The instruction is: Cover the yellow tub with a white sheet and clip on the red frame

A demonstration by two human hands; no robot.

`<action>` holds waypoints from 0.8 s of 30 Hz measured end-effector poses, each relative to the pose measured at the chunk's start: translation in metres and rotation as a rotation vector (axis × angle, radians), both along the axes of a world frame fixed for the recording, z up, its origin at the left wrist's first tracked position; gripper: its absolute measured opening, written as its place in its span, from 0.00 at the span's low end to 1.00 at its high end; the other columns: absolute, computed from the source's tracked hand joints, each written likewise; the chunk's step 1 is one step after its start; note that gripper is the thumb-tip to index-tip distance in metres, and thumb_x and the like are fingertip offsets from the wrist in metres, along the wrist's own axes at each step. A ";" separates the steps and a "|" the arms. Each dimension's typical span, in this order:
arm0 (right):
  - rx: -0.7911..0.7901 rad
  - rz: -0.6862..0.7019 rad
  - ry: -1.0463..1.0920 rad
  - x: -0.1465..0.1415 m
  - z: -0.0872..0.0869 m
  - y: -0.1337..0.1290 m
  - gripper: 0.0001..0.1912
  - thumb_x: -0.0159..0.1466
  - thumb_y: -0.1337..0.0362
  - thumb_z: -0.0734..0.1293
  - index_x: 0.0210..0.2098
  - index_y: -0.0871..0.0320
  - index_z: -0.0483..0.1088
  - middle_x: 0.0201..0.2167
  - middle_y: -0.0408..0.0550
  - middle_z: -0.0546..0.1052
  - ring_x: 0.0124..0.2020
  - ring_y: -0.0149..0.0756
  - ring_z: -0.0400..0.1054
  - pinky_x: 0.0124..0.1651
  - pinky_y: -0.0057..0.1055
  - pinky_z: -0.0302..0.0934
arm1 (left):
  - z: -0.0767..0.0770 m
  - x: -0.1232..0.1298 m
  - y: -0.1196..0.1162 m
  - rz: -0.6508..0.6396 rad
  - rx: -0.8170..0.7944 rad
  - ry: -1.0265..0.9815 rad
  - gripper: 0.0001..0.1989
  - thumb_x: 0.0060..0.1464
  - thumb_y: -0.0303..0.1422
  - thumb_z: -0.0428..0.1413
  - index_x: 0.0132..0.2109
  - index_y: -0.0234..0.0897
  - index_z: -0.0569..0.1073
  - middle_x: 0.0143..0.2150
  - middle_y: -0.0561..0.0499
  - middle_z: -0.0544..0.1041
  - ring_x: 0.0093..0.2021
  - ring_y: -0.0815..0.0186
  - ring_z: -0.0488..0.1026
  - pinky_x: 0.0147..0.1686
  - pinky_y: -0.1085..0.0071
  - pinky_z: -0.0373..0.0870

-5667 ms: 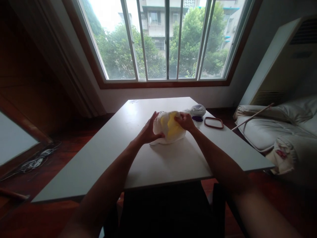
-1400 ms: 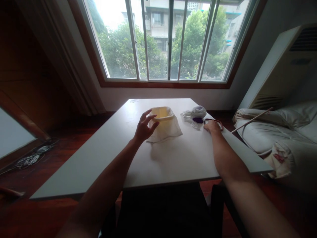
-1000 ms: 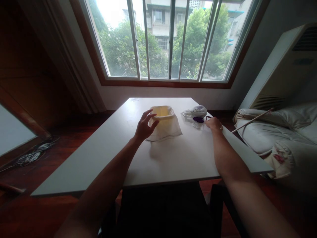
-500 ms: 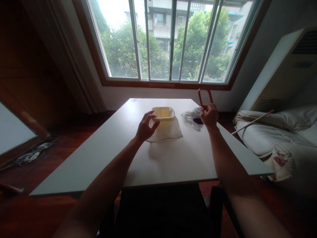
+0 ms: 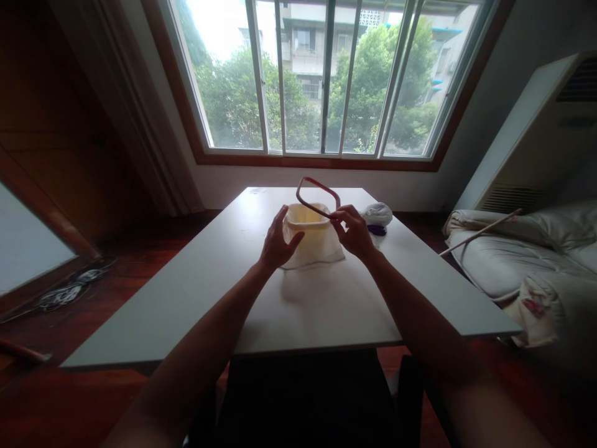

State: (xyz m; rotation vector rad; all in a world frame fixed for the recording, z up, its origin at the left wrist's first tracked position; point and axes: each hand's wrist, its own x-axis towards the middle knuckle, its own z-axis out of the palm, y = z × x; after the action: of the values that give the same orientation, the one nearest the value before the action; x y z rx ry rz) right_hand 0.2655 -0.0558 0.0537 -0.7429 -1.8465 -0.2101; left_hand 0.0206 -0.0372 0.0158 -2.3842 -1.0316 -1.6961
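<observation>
A small yellowish bin (image 5: 305, 216) stands on the white table, with a pale, thin bag (image 5: 321, 246) folded over its rim and hanging down outside. My left hand (image 5: 278, 241) is at the bin's left side, thumb and fingers spread around the bag's edge; whether it touches is hard to tell. Between the thumb and fingers of my right hand (image 5: 353, 230) is a reddish-brown rectangular ring (image 5: 302, 198) with rounded corners. The ring is tilted above the bin's opening, its near right corner by the rim.
The white table (image 5: 196, 305) has a crumpled whitish bag (image 5: 377, 214) and a dark purple item (image 5: 377, 230) at its right. Beyond the right edge is a pale sofa (image 5: 485, 267) with a thin stick (image 5: 480, 233) across it. Cables (image 5: 69, 289) lie on the floor at left.
My right hand has carried the ring left, from beside the crumpled bag to above the bin. My left hand's fingers have spread wider at the bin's side.
</observation>
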 end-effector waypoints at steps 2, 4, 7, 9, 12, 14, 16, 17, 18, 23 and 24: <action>0.000 0.028 -0.004 -0.003 -0.001 -0.001 0.07 0.69 0.66 0.63 0.42 0.55 0.72 0.41 0.50 0.73 0.39 0.38 0.70 0.40 0.35 0.69 | -0.001 0.001 0.000 0.009 -0.025 -0.008 0.41 0.59 0.46 0.57 0.72 0.39 0.47 0.71 0.33 0.56 0.70 0.47 0.58 0.64 0.45 0.62; -0.002 0.040 -0.009 -0.004 -0.001 -0.002 0.07 0.69 0.65 0.62 0.43 0.55 0.72 0.41 0.50 0.73 0.40 0.38 0.70 0.42 0.35 0.70 | -0.002 0.001 0.001 0.011 -0.038 -0.016 0.42 0.60 0.47 0.57 0.72 0.39 0.46 0.71 0.33 0.55 0.69 0.46 0.58 0.64 0.45 0.62; -0.017 0.041 -0.025 -0.004 -0.001 -0.002 0.08 0.70 0.64 0.62 0.44 0.54 0.73 0.42 0.51 0.73 0.42 0.39 0.70 0.44 0.37 0.70 | -0.003 0.001 0.001 0.008 -0.046 -0.026 0.42 0.60 0.47 0.56 0.72 0.40 0.46 0.71 0.33 0.56 0.68 0.47 0.60 0.63 0.45 0.62; -0.028 0.045 -0.032 -0.003 -0.001 -0.001 0.09 0.70 0.63 0.61 0.44 0.53 0.73 0.43 0.51 0.73 0.44 0.40 0.70 0.45 0.38 0.70 | -0.002 0.002 0.000 0.011 -0.045 -0.027 0.41 0.60 0.47 0.56 0.72 0.39 0.46 0.71 0.33 0.56 0.69 0.47 0.59 0.64 0.46 0.62; -0.045 0.061 -0.023 -0.002 -0.003 0.001 0.10 0.70 0.62 0.61 0.45 0.52 0.73 0.43 0.51 0.73 0.45 0.41 0.70 0.45 0.40 0.71 | 0.000 0.003 -0.001 0.014 -0.034 -0.016 0.39 0.61 0.47 0.55 0.72 0.39 0.48 0.71 0.34 0.57 0.71 0.49 0.56 0.65 0.46 0.60; -0.056 0.065 -0.011 -0.003 -0.004 0.002 0.10 0.70 0.62 0.62 0.46 0.53 0.73 0.44 0.52 0.73 0.45 0.41 0.70 0.45 0.41 0.71 | 0.001 0.003 -0.002 0.004 -0.026 -0.003 0.36 0.62 0.46 0.54 0.71 0.40 0.51 0.71 0.36 0.57 0.71 0.51 0.54 0.66 0.47 0.59; -0.057 0.062 0.000 -0.003 -0.005 0.003 0.10 0.70 0.62 0.62 0.47 0.53 0.73 0.45 0.52 0.74 0.45 0.41 0.71 0.45 0.41 0.71 | 0.001 0.003 -0.002 -0.003 -0.025 0.004 0.33 0.63 0.45 0.53 0.69 0.40 0.54 0.71 0.36 0.58 0.72 0.51 0.54 0.67 0.47 0.58; -0.054 0.061 0.003 -0.003 -0.006 0.003 0.10 0.70 0.61 0.62 0.47 0.53 0.73 0.45 0.53 0.74 0.46 0.41 0.71 0.46 0.42 0.72 | 0.001 0.003 -0.002 -0.004 -0.028 0.003 0.31 0.63 0.45 0.53 0.68 0.40 0.56 0.71 0.36 0.57 0.72 0.52 0.54 0.67 0.47 0.58; -0.051 0.061 0.003 -0.003 -0.006 0.003 0.11 0.70 0.61 0.62 0.48 0.53 0.73 0.46 0.53 0.74 0.47 0.42 0.71 0.46 0.42 0.72 | 0.001 0.003 -0.002 -0.006 -0.032 0.000 0.31 0.63 0.44 0.53 0.68 0.40 0.56 0.71 0.35 0.57 0.72 0.52 0.54 0.66 0.47 0.58; -0.057 0.057 -0.011 -0.002 -0.006 0.003 0.12 0.70 0.61 0.62 0.50 0.53 0.72 0.49 0.54 0.75 0.51 0.44 0.70 0.48 0.45 0.71 | 0.000 0.002 -0.001 -0.019 -0.036 -0.008 0.30 0.64 0.43 0.53 0.67 0.40 0.57 0.71 0.35 0.57 0.72 0.52 0.54 0.67 0.48 0.58; -0.058 0.058 -0.014 -0.002 -0.006 0.003 0.12 0.70 0.62 0.62 0.51 0.53 0.72 0.49 0.54 0.75 0.52 0.44 0.70 0.49 0.45 0.71 | -0.001 0.002 -0.001 -0.016 -0.038 -0.008 0.30 0.64 0.43 0.53 0.67 0.39 0.57 0.71 0.35 0.57 0.72 0.52 0.54 0.67 0.48 0.58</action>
State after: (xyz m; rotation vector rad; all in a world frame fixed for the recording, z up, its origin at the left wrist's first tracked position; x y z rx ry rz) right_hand 0.2633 -0.0530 0.0475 -0.7279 -1.8911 -0.1252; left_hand 0.0229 -0.0379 0.0153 -2.4171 -1.0578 -1.7076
